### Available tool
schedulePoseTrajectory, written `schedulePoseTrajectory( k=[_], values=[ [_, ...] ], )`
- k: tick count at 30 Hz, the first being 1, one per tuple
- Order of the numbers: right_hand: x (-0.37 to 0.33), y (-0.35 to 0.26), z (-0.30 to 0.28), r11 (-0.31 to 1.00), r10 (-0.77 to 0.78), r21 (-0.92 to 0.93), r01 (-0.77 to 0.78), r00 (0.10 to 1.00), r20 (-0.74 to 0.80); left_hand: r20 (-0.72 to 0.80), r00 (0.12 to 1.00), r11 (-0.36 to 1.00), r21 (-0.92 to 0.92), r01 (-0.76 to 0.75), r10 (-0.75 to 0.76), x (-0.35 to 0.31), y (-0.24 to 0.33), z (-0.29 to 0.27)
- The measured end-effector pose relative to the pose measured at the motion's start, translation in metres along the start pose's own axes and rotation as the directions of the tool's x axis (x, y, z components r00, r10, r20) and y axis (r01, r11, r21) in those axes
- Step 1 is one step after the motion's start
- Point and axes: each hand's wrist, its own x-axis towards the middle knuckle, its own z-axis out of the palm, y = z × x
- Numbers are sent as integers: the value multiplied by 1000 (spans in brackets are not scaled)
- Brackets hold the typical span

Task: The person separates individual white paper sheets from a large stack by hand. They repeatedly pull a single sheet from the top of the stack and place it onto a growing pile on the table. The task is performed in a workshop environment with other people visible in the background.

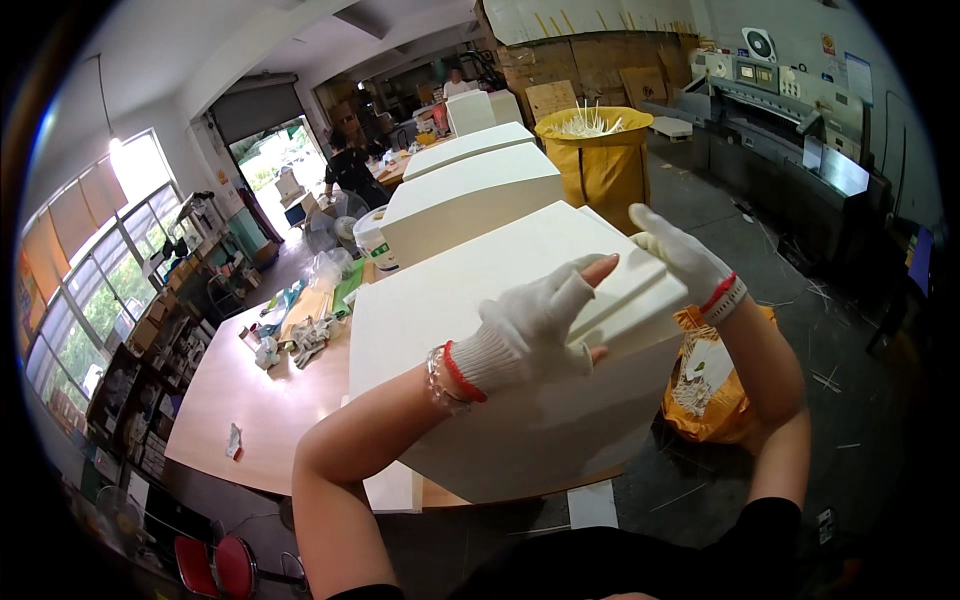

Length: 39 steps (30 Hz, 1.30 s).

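With the left hand's thumb and forefinger spread and the right hand's fingers together, uneven pushing could send top sheets off the white stack on the worktop.

Opens at nine o'clock onto bright paned windows, shelves below, with a lit bulb and a daylit doorway at ten. Runs over a grey floor at four to a bulky machine by the pale wall at two. Includes a red chair between seven and eight.
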Motion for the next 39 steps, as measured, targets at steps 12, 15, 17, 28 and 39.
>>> schedulePoseTrajectory(
  k=[12, 15, 17, 28, 39],
  values=[
    [7, 33, -24, 776, -503, -412, 477, 863, 53, 287, 660, 717, 197, 669, -694, -55, -49, -95],
    [35, 55, -75, 703, -649, -218, 677, 736, 194, -353, 671, 627, 247, 739, -652, -117, -77, -108],
    [35, 57, -55, 650, -709, -261, 713, 694, 130, -525, 419, 585, -196, 787, -740, -153, -83, -118],
    [9, 33, -35, 700, -477, -599, 388, 879, 10, 107, 278, -45, -974, 220, -955, -207, 13, -116],
    [13, 37, -27, 810, -438, -489, 323, 888, -138, -407, -133, 420, -903, -88, -904, -369, 73, -100]
  ],
)
